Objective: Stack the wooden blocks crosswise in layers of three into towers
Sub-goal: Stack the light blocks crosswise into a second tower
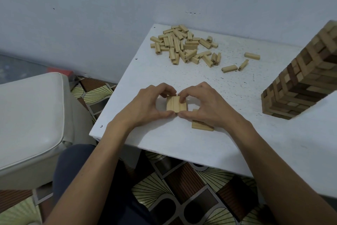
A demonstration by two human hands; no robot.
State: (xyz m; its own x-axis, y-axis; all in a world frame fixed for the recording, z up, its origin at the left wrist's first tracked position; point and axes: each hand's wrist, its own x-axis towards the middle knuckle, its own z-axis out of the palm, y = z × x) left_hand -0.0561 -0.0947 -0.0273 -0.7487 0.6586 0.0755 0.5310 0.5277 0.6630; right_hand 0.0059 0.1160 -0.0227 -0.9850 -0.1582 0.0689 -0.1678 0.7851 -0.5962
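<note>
Fingers [167,89] round block layer [175,104] (on table [164,142])

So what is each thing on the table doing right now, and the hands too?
Row of blocks: side by side, squeezed together.
Left hand: pinches the row.
Right hand: pinches the same row.
Pile of blocks: loose and jumbled at the far edge.
Tower: built, standing on the right.
Spare block: lying flat by the right wrist.

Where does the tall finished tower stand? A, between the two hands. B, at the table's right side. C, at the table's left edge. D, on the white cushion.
B: the tall tower stands at the right side of the table, well right of the block layer.
</note>
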